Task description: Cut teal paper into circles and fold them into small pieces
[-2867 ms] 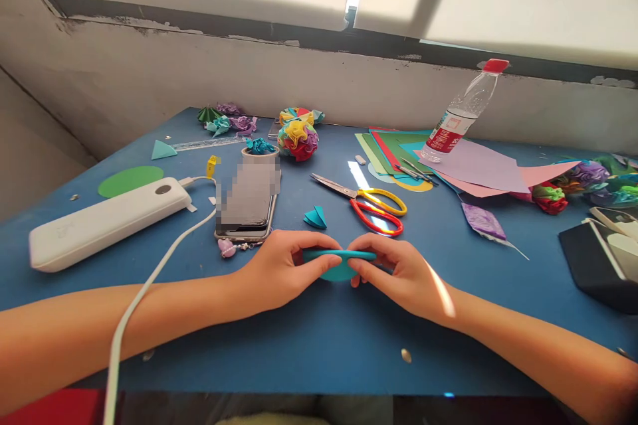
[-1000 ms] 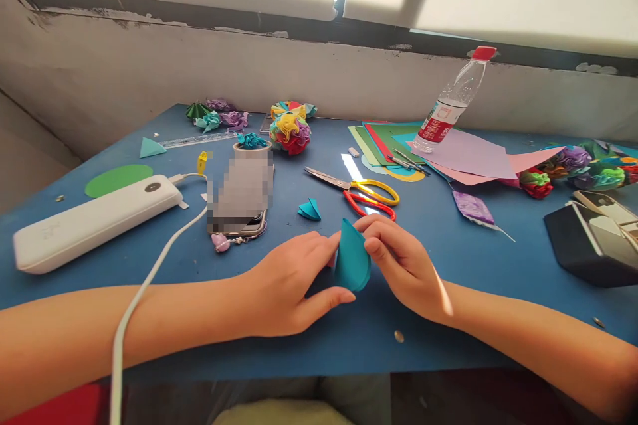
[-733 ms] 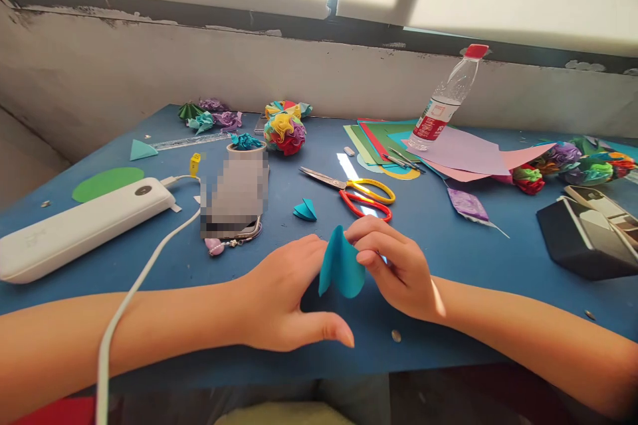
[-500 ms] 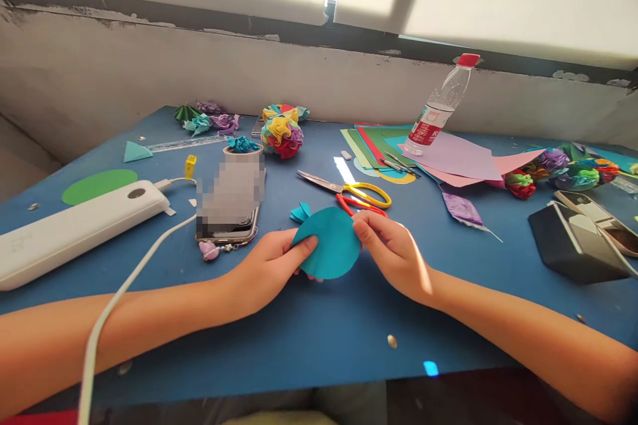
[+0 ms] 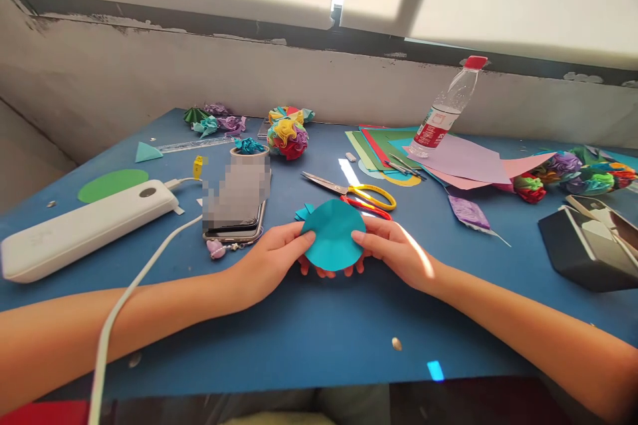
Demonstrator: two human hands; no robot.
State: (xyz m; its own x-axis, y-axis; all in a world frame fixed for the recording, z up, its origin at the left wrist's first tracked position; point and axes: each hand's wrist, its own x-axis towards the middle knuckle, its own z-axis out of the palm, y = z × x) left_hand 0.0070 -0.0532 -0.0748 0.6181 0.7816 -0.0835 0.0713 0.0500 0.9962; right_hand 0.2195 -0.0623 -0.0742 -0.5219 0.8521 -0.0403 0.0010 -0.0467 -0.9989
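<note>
A teal paper circle (image 5: 333, 236) with faint creases is held up just above the blue table. My left hand (image 5: 276, 255) grips its left edge, thumb on top and fingers underneath. On the opposite edge my right hand (image 5: 391, 246) pinches it the same way, its fingertips showing below the paper. Small folded teal paper scraps (image 5: 304, 211) lie behind the circle's upper left. Just beyond the circle rest scissors (image 5: 356, 194) with one yellow and one red handle, blades pointing left.
A phone (image 5: 236, 202) and a white power bank (image 5: 90, 229) lie to the left; a white cable (image 5: 149, 265) crosses my left forearm. Behind are coloured paper sheets (image 5: 463, 159), a bottle (image 5: 443, 113) and a ruffled paper ball (image 5: 288, 138). A black box (image 5: 573, 249) stands right.
My right hand has shifted its hold from the circle's upper right edge to lower down, fingers now beneath. The circle lies flatter. The whole view has shifted slightly.
</note>
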